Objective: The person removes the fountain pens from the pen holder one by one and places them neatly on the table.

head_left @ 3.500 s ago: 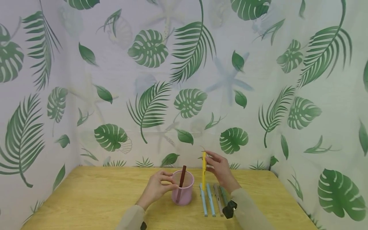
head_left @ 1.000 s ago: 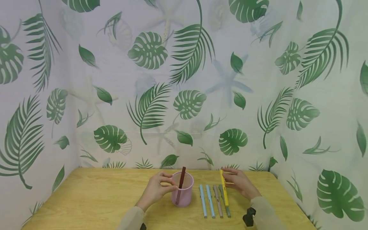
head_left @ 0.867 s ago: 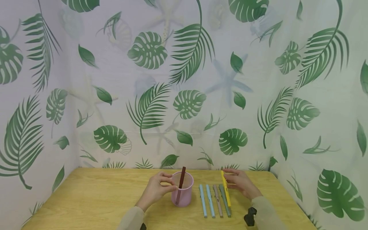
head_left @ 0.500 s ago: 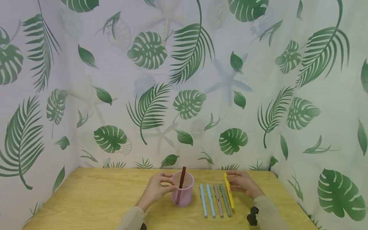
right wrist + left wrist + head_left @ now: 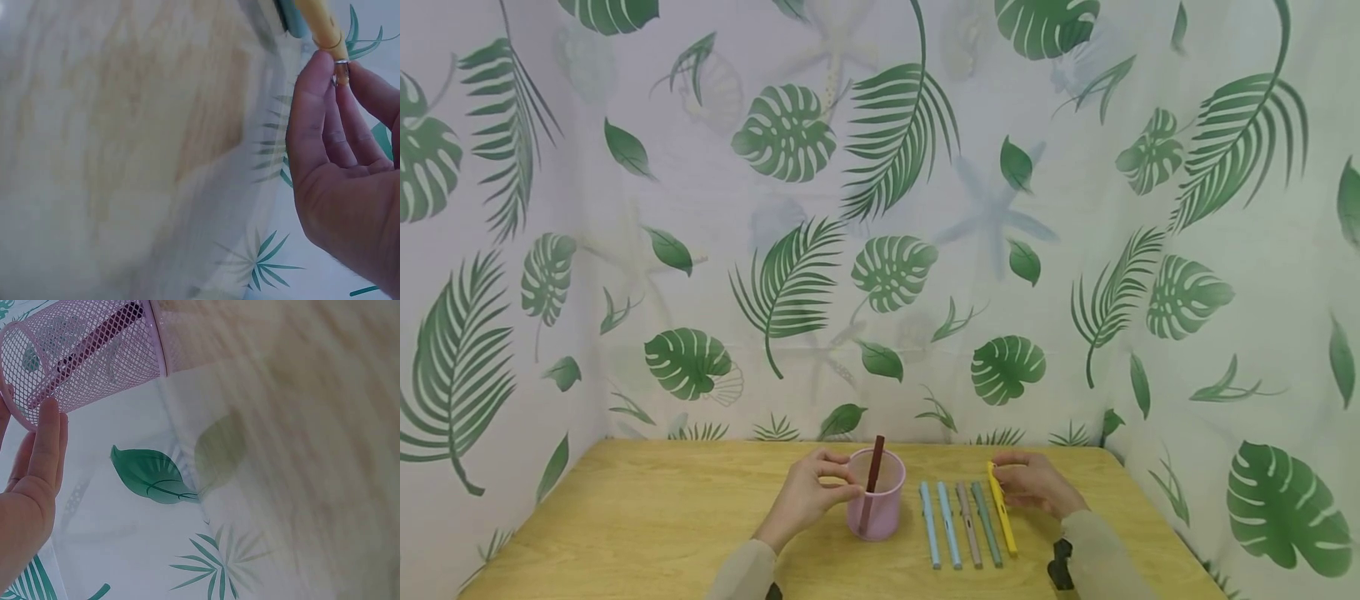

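Note:
My left hand (image 5: 805, 498) holds the rim of a pink mesh pen cup (image 5: 888, 518) between thumb and fingers. Inside the cup a dark red pen (image 5: 876, 465) leans, its end sticking out above the rim. The left wrist view shows fingers against the cup's mesh (image 5: 119, 384). My right hand (image 5: 1036, 485) pinches the far end of a yellow pen (image 5: 1003, 521), which lies low along the tabletop at the right end of a row of pens. In the right wrist view, thumb and fingertips meet at the yellow pen's (image 5: 324, 26) metal-ringed end.
Left of the yellow pen, two light blue pens (image 5: 930, 527), a brownish pen (image 5: 969, 527) and a grey-green pen (image 5: 987, 527) lie side by side on the wooden table (image 5: 662, 517). A leaf-printed curtain (image 5: 700, 192) surrounds the table's back and sides.
My right hand has carried the yellow pen rightward from upright near the cup, past the grey-green pen, and lowered it beside the row. The left hand stays on the cup.

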Demonstrator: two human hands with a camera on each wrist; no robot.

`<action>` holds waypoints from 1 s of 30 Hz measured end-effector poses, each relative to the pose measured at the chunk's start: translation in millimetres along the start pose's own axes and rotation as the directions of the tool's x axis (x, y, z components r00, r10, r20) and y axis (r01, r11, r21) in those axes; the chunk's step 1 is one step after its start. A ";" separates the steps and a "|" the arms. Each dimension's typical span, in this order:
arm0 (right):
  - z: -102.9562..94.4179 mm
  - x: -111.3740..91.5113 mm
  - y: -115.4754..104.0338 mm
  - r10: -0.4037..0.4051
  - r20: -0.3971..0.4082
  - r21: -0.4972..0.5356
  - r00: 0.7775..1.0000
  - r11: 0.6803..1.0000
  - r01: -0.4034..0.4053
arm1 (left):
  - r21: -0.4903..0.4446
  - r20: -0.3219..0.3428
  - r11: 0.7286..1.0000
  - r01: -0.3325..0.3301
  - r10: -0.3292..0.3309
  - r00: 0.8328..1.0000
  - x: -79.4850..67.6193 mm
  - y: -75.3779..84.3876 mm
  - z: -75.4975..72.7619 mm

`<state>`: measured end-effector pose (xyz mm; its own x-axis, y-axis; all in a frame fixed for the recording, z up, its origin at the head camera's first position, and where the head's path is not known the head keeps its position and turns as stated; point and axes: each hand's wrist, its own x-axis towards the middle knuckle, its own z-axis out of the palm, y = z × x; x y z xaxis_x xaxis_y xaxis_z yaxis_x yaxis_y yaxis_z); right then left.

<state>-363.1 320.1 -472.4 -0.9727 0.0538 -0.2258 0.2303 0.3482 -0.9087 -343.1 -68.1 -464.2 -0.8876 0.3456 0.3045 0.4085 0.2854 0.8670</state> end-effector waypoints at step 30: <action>8.6 3.0 12.0 -0.016 -0.072 -0.137 0.997 0.991 0.006 | 0.009 -0.005 1.000 -0.010 0.010 1.000 -0.8 4.1 0.3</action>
<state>-363.0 316.4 -487.0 -0.9758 0.1154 -0.1859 0.2186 0.4732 -0.8534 -340.6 -66.9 -461.0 -0.8845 0.3440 0.3152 0.4193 0.2900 0.8603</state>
